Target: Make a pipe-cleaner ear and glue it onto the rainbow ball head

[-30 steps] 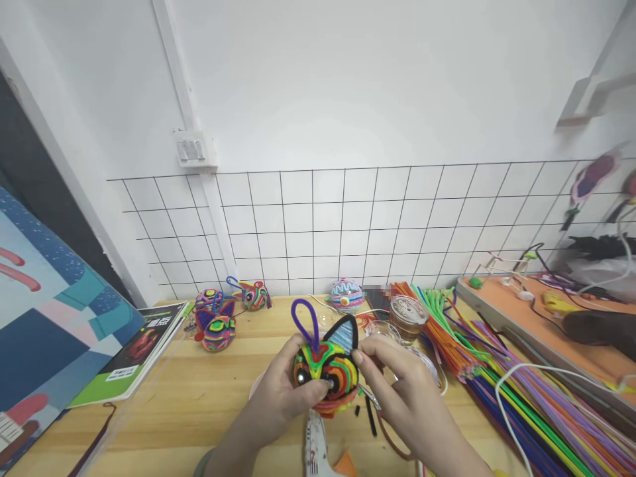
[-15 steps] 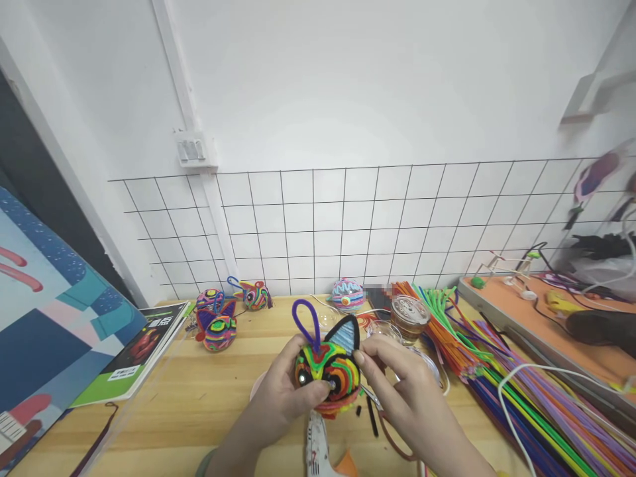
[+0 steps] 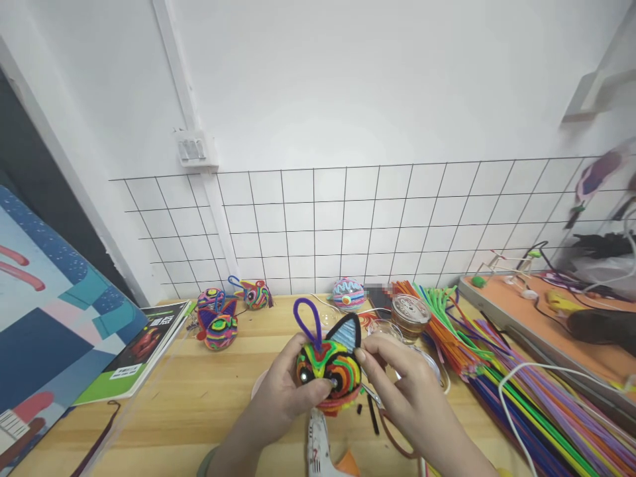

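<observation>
A round pipe-cleaner cat head [image 3: 328, 371], striped in many colours with a purple loop and a black-edged blue ear, is held above the wooden table [image 3: 209, 397]. My left hand [image 3: 281, 394] wraps round its left side and underside. My right hand [image 3: 397, 384] pinches the head's right side just below the ear with closed fingers. A white glue gun [image 3: 318, 447] lies directly below the head, near the table's front edge.
Several finished pipe-cleaner figures [image 3: 217, 324] stand at the back left near a green book [image 3: 132, 358]. A striped ball [image 3: 348, 293] and a clear jar [image 3: 408, 317] sit behind. A thick spread of coloured pipe cleaners [image 3: 517, 391] covers the right side, with an orange tray [image 3: 546, 324] beyond.
Both hands and the cat head have barely shifted, a touch to the right; the grip looks the same.
</observation>
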`<state>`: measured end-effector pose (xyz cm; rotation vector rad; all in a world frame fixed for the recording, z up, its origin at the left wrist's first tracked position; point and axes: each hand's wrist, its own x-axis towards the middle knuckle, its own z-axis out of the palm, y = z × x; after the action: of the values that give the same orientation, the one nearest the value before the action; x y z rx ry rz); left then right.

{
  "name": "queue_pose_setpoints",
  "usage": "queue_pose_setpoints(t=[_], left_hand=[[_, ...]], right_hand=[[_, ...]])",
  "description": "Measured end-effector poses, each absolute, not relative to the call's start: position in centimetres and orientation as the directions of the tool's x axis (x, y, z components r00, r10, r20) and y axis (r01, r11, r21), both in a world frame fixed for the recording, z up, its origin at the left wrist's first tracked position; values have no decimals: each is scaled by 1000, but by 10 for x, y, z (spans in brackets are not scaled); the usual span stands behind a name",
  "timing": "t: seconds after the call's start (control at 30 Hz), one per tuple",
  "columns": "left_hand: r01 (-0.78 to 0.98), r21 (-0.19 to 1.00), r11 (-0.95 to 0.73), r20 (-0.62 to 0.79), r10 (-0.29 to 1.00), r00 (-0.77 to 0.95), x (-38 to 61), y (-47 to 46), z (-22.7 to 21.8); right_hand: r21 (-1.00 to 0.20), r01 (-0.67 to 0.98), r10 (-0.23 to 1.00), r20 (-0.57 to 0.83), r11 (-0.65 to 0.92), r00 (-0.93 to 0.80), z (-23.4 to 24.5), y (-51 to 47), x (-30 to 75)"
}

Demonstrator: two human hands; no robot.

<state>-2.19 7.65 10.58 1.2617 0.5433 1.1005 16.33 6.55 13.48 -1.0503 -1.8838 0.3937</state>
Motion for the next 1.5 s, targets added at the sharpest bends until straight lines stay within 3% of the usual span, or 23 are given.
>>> queue_pose_setpoints(t=[1.5], left_hand=[[-373, 926, -58, 222, 884, 412, -21, 74, 109]], right_hand=[[-597, 509, 771, 584, 620, -255, 135, 66, 165]])
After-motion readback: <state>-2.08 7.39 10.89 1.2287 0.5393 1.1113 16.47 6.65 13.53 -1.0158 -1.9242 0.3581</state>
